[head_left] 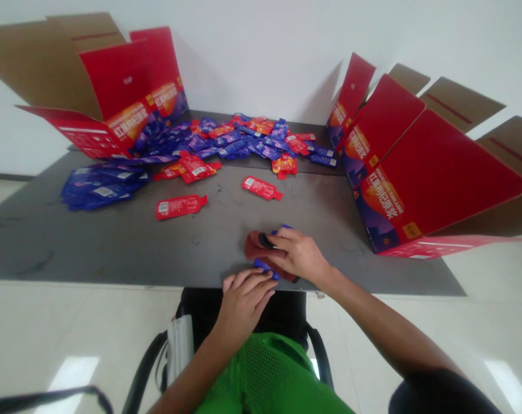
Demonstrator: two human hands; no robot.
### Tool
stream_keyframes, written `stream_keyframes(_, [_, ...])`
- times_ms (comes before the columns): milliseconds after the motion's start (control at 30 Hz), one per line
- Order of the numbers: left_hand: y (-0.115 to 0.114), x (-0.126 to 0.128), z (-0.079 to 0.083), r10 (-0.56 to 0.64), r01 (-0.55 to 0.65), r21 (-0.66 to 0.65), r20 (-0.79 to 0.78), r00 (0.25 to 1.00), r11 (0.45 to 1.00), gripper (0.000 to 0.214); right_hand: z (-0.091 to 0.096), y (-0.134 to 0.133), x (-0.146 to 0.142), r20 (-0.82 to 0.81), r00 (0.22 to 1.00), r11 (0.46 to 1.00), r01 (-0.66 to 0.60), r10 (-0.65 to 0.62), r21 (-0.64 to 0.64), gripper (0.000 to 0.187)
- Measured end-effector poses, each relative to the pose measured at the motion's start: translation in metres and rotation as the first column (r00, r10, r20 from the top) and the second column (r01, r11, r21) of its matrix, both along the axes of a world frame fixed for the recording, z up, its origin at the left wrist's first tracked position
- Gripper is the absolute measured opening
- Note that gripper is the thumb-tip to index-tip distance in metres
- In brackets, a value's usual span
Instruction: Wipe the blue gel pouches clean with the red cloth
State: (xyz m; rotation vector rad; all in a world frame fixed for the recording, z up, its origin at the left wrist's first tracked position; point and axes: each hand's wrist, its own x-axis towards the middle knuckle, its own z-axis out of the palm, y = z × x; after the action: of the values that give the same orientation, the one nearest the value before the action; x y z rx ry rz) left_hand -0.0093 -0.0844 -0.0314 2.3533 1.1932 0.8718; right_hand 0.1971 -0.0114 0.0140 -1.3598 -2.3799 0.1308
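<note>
My right hand is closed over a small stack of red and blue sachets near the table's front edge, fingers wrapped round them. My left hand rests at the table edge just below, fingers curled and touching a blue sachet that sticks out under the stack. Two loose red sachets lie farther out on the dark grey table.
A heap of red and blue sachets spreads across the back, with a blue pile at the left. Open red cartons stand at the back left and right. Chair armrests flank my green lap.
</note>
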Motion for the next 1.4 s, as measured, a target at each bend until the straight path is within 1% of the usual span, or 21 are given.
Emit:
stream_keyframes(67, [0.000, 0.000, 0.001, -0.004, 0.004, -0.001, 0.002, 1.000, 1.000, 0.021, 0.000, 0.016, 0.011, 0.023, 0.997, 0.997, 0.079, -0.079, 0.006, 0.034])
stream_keyframes(167, [0.000, 0.000, 0.002, -0.001, 0.001, 0.002, -0.003, 1.000, 1.000, 0.021, 0.013, 0.031, 0.023, 0.066, 0.989, 0.989, 0.131, -0.136, 0.069, 0.034])
stream_keyframes(267, [0.000, 0.000, 0.001, 0.001, 0.000, 0.009, -0.012, 1.000, 1.000, 0.021, 0.022, 0.014, 0.011, 0.027, 0.997, 0.993, 0.072, -0.075, 0.089, 0.035])
stream_keyframes(333, [0.000, 0.000, 0.000, -0.002, 0.003, 0.008, -0.016, 1.000, 1.000, 0.021, 0.019, -0.004, -0.002, 0.021, 1.000, 0.998, -0.024, 0.022, 0.051, 0.034])
stream_keyframes(400, [0.000, 0.000, -0.001, -0.001, 0.001, 0.000, -0.017, 1.000, 1.000, 0.020, 0.009, -0.011, -0.007, 0.022, 0.997, 0.997, -0.077, 0.076, 0.014, 0.033])
stream_keyframes(433, [0.000, 0.000, -0.001, 0.000, 0.000, -0.005, -0.016, 1.000, 1.000, 0.020, 0.004, -0.008, -0.006, 0.020, 0.998, 0.998, -0.064, 0.064, 0.002, 0.033])
stream_keyframes(500, [0.000, 0.000, -0.001, 0.000, 0.000, -0.012, -0.012, 1.000, 1.000, 0.021, -0.002, 0.008, 0.006, 0.019, 0.999, 1.000, 0.027, -0.027, 0.000, 0.034])
stream_keyframes(567, [0.000, 0.000, -0.001, -0.003, 0.003, -0.015, -0.006, 1.000, 1.000, 0.021, 0.000, 0.027, 0.021, 0.053, 0.991, 0.992, 0.122, -0.123, 0.016, 0.034])
stream_keyframes(633, [0.000, 0.000, 0.000, -0.002, 0.002, -0.014, -0.001, 1.000, 1.000, 0.021, 0.008, 0.036, 0.029, 0.084, 0.983, 0.986, 0.158, -0.162, 0.047, 0.034])
stream_keyframes(700, [0.000, 0.000, -0.001, 0.000, 0.000, -0.012, 0.001, 1.000, 1.000, 0.022, 0.016, 0.027, 0.023, 0.065, 0.988, 0.989, 0.132, -0.137, 0.069, 0.035])
stream_keyframes(767, [0.000, 0.000, -0.002, 0.001, -0.001, -0.008, 0.001, 1.000, 1.000, 0.022, 0.017, 0.007, 0.008, 0.021, 0.999, 0.997, 0.047, -0.048, 0.063, 0.035])
stream_keyframes(833, [0.000, 0.000, -0.002, 0.004, -0.004, -0.007, -0.005, 1.000, 1.000, 0.020, 0.010, -0.009, -0.005, 0.009, 0.998, 0.997, -0.066, 0.066, 0.037, 0.034])
stream_keyframes(900, [0.000, 0.000, -0.002, 0.004, -0.004, -0.009, -0.012, 1.000, 1.000, 0.019, 0.001, -0.011, -0.007, -0.006, 0.995, 0.995, -0.095, 0.095, 0.020, 0.033])
stream_keyframes(1000, [0.000, 0.000, 0.000, 0.001, -0.001, -0.009, -0.014, 1.000, 1.000, 0.021, -0.003, 0.014, 0.011, -0.006, 0.999, 0.998, 0.052, -0.052, 0.022, 0.034])
stream_keyframes(1067, [0.000, 0.000, 0.000, 0.005, -0.005, -0.008, -0.011, 1.000, 1.000, 0.021, 0.004, 0.028, 0.022, 0.020, 0.989, 0.988, 0.147, -0.148, 0.058, 0.034])
stream_keyframes(1100, [0.000, 0.000, 0.000, 0.007, -0.007, -0.009, -0.010, 1.000, 1.000, 0.021, 0.009, 0.030, 0.024, 0.018, 0.986, 0.984, 0.164, -0.166, 0.076, 0.035])
stream_keyframes(1133, [0.000, 0.000, 0.000, 0.005, -0.005, -0.012, -0.009, 1.000, 1.000, 0.021, 0.014, 0.027, 0.022, 0.005, 0.987, 0.983, 0.159, -0.160, 0.091, 0.035])
stream_keyframes(1200, [0.000, 0.000, 0.000, 0.002, -0.002, -0.016, -0.005, 1.000, 1.000, 0.021, 0.017, 0.011, 0.010, -0.024, 0.996, 0.992, 0.084, -0.082, 0.091, 0.036])
stream_keyframes(1300, [0.000, -0.001, 0.000, 0.003, -0.003, -0.019, -0.011, 1.000, 1.000, 0.019, 0.007, -0.009, -0.007, -0.018, 0.997, 0.997, -0.070, 0.071, 0.045, 0.034])
stream_keyframes(1333, [0.000, -0.001, 0.000, 0.000, -0.001, -0.022, -0.014, 1.000, 1.000, 0.019, 0.003, -0.009, -0.008, -0.010, 0.997, 0.996, -0.080, 0.081, 0.029, 0.033])
stream_keyframes(1400, [0.000, -0.002, 0.001, -0.011, 0.011, -0.032, -0.019, 1.000, 0.999, 0.021, -0.003, 0.004, 0.001, 0.010, 1.000, 1.000, -0.012, 0.012, 0.009, 0.035])
